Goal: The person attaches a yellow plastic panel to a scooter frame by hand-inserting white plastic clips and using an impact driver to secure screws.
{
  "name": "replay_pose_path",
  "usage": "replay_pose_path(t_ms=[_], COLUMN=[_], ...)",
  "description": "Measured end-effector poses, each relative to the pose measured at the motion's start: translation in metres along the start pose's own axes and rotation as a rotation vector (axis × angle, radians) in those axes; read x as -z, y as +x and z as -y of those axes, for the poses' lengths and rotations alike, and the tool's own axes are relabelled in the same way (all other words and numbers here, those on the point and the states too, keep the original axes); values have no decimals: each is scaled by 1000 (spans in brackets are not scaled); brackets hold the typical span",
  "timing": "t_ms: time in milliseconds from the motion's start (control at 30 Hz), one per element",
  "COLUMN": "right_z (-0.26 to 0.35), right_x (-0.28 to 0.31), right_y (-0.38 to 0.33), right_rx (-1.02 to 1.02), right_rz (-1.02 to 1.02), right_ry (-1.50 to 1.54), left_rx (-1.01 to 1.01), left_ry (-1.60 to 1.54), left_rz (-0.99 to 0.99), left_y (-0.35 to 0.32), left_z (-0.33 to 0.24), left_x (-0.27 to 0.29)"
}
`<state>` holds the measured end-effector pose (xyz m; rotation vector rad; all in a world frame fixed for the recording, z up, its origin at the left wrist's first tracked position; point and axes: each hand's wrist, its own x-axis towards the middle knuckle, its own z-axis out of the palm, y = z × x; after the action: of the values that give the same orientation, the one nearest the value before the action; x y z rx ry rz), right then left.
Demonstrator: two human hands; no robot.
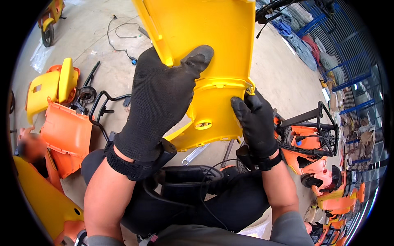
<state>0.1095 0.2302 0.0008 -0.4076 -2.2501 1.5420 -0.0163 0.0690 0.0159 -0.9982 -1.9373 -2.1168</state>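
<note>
A yellow molded plastic panel (209, 49) is held up in front of me, with a second yellow piece (217, 117) with a round hole meeting its lower edge. Whether the two are joined all along the seam, I cannot tell. My left hand (160, 102), in a black knit glove, clasps the panel's left edge, its thumb pressed on the inner face. Also black-gloved, my right hand (256, 123) pinches the lower piece's right edge just under the corner of the seam; its fingers behind are hidden. Below the panel lies a silver wrench (195, 154).
On the left floor lie orange panels (67, 127), yellow panels (43, 92), and a black tubular frame (100, 110). Another person (35, 147) is at the left edge. An orange vehicle chassis (305, 139) stands right. A cable (119, 50) lies ahead; a black tray-like part (184, 184) sits by my legs.
</note>
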Motion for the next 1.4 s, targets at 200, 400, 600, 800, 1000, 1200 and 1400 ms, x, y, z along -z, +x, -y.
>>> replay_pose_path(t_ms=[200,400,600,800,1000,1200,1400], right_z=[5,26,58,40,-1,-29,-24], right_x=[-5,-14,-32,-64,-106,-139,-155], right_y=[5,10,25,22,8,-10,-26], right_rx=[27,83,81,145,295,396,538], right_rz=[11,16,30,-9,-136,-169,-154], right_ry=[-6,-27,-1,136,257,303,196], left_rx=[81,207,166,195,146,102,191], left_ry=[-166,-130,-250,-198,84,156,288], left_rz=[15,-48,-146,-186,-236,-260,-265], left_y=[11,23,45,42,17,-18,-21], left_z=[1,1,-22,-33,-5,-22,-33], left_x=[6,25,38,42,50,53,61])
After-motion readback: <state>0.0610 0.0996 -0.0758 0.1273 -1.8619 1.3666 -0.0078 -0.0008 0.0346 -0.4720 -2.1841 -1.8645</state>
